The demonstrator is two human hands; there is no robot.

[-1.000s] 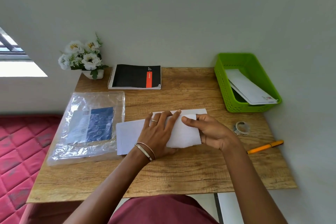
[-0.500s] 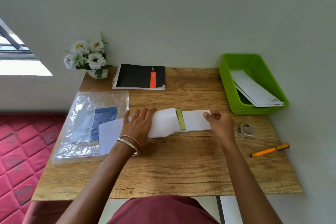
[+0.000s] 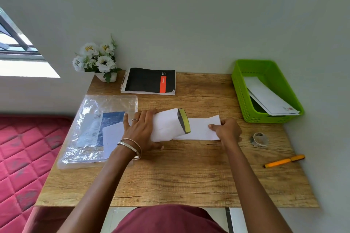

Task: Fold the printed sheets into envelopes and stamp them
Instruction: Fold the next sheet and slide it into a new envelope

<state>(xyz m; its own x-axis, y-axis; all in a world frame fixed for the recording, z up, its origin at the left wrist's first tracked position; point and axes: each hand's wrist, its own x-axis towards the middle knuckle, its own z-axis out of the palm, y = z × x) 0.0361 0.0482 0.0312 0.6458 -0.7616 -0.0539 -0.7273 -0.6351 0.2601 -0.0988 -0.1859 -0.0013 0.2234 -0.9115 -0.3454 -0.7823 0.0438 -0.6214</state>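
Two hands at mid-table (image 3: 189, 176): left hand (image 3: 140, 130) clasping white envelope (image 3: 166, 126) by its left end, fingers over, thumb under, flap open; right hand (image 3: 227, 130) pinching right end of folded sheet (image 3: 200, 128), other end inside envelope mouth. Green basket (image 3: 236, 85) at far right corner.

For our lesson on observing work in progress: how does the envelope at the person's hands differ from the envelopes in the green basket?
The open envelope is on the table, held by the left hand; the basket envelopes lie slanted in the green basket, untouched. The open envelope shows a yellow-green flap strip and a folded sheet pinched by the right hand; the basket envelopes show neither. Both are white and long.
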